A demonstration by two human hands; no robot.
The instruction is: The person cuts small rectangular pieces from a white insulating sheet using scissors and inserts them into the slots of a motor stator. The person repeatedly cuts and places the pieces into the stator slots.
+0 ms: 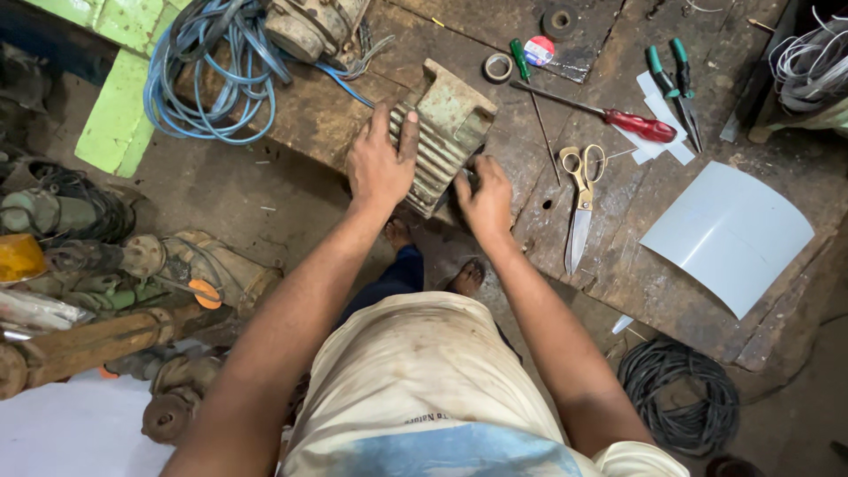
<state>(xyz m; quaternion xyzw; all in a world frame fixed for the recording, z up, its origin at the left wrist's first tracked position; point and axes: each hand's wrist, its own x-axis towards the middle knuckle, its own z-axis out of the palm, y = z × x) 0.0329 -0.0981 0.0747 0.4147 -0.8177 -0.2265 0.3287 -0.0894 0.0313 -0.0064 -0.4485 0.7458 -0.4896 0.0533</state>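
A worn green motor housing [450, 124] with ribbed fins lies on its side at the near edge of a wooden workbench [654, 283]. My left hand [380, 159] rests flat on its ribbed side, fingers spread over the fins. My right hand [484, 199] grips the housing's near end, fingers curled into its dark opening. Both forearms reach forward from my stained cream shirt.
Scissors [581, 199], a red-handled screwdriver [618, 119], green-handled pliers [676, 79], tape rolls [499, 67] and a curved grey plastic sheet [729, 231] lie on the bench. A blue cable coil [208, 75] sits at back left; old motors [115, 265] lie left; a black cable coil [680, 397] lies on the floor.
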